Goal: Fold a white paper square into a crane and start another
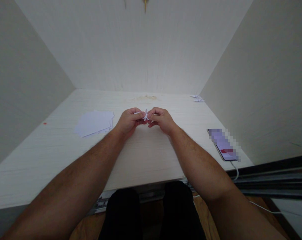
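Observation:
Between my two hands, above the middle of the white tabletop (146, 156), is a small piece of folded white paper (146, 115). My left hand (132, 120) pinches its left side between thumb and fingers. On the other side, my right hand (161, 119) grips it the same way, with thumb and index finger closed on the paper. A narrow tip of the paper stands up between the thumbs; the fingers hide much of the rest. Left of my left hand lies a loose stack of white paper sheets (94, 122).
At the right edge lies a phone (222, 145), its screen partly blurred, with a white cable (237, 171) running off the table. Several small folded white papers (197, 98) sit in the back right corner. Walls enclose the tabletop at the back and both sides.

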The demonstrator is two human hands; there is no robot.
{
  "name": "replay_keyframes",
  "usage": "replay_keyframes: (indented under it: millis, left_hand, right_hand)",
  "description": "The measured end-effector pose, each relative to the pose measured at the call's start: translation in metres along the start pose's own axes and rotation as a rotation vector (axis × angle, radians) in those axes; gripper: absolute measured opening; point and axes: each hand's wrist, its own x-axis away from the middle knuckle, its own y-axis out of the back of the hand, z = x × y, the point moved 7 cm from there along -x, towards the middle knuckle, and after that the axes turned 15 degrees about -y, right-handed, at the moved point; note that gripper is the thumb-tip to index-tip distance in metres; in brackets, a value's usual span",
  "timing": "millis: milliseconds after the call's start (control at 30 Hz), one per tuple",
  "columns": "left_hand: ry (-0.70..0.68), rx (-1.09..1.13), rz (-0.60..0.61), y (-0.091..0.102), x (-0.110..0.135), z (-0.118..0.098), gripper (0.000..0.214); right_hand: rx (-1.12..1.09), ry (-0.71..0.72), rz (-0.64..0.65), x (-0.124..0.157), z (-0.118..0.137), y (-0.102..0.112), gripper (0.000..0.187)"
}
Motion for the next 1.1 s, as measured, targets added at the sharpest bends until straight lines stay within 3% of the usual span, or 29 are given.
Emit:
replay_keyframes:
  millis: [333, 567, 1100]
  left_hand:
    - [0.033, 0.05, -0.006, 0.0003, 0.0001, 0.0036, 0.018]
    - [0.081, 0.132, 0.006, 0.0015, -0.0009, 0.0069, 0.009]
    - [0.167, 0.29, -0.085, 0.0011, 0.0008, 0.0065, 0.02]
  right_hand:
    - [-0.027, -0.026, -0.004, -0.003, -0.0039, 0.0031, 0.028]
    - [-0.114, -0.084, 0.069, -0.0023, -0.0066, 0.004, 0.039]
    - [-0.158, -0.07, 0.164, 0.002, -0.0004, 0.003, 0.047]
